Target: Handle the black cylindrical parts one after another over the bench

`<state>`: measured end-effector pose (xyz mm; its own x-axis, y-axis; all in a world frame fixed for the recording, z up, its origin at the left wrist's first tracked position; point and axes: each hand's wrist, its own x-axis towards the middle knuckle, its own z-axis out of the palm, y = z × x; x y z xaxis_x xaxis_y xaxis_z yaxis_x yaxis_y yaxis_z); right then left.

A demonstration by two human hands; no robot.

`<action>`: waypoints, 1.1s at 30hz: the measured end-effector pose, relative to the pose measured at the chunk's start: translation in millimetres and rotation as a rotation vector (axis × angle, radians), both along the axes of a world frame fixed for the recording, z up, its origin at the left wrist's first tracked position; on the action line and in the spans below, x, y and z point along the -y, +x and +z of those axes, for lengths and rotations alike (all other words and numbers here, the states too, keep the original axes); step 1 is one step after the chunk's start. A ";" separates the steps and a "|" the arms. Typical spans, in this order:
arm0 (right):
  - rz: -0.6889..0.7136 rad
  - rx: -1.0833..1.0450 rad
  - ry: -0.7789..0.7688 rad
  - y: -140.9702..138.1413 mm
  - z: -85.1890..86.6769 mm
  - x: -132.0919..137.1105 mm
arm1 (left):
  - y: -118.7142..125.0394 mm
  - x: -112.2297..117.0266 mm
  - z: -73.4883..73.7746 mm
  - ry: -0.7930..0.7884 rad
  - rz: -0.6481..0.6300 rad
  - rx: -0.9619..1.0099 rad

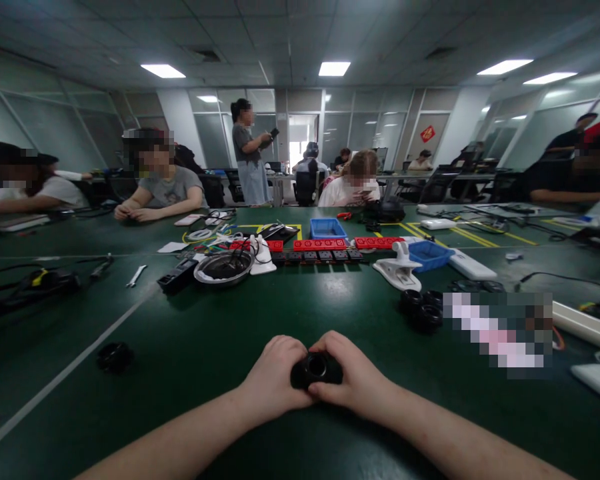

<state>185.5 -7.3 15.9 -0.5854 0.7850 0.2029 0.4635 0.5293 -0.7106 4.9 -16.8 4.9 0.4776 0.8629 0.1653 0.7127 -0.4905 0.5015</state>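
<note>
Bare forearms (180,427) angled inward; left grip (275,373), right grip (357,373) close together, fingers (330,342) curled.

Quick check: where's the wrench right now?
In the head view, the wrench lies left of centre on the green table, just left of the black box beside the metal bowl.

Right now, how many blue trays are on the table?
2: the far tray just behind the middle red strip, and the right-hand tray beside the white clip. Others could be hidden.

Bare and slender, the left forearm (180,437) and right forearm (440,430) both taper toward the left grip (273,375) and right grip (357,373), equally bare.
</note>
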 end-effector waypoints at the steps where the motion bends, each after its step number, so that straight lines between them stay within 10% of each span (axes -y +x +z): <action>1: 0.043 -0.016 -0.011 1.9 1.0 -2.0 | -1.4 -1.9 0.4 -0.010 -0.036 0.018; 8: 0.277 -0.082 -0.157 12.8 0.0 -16.5 | -7.3 -7.4 4.9 -0.037 -0.154 0.044; 20: 0.286 -0.066 -0.166 15.2 -3.7 -18.5 | -14.2 -10.0 4.3 -0.064 -0.210 0.014; 33: -0.229 0.026 -0.098 -7.7 -8.0 6.9 | 5.0 4.3 1.1 0.026 0.108 -0.031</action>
<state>177.8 -14.2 8.0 -0.3941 0.9129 0.1069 0.5819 0.3378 -0.7398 9.9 -21.1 6.0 0.3871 0.9053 0.1745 0.7770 -0.4223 0.4669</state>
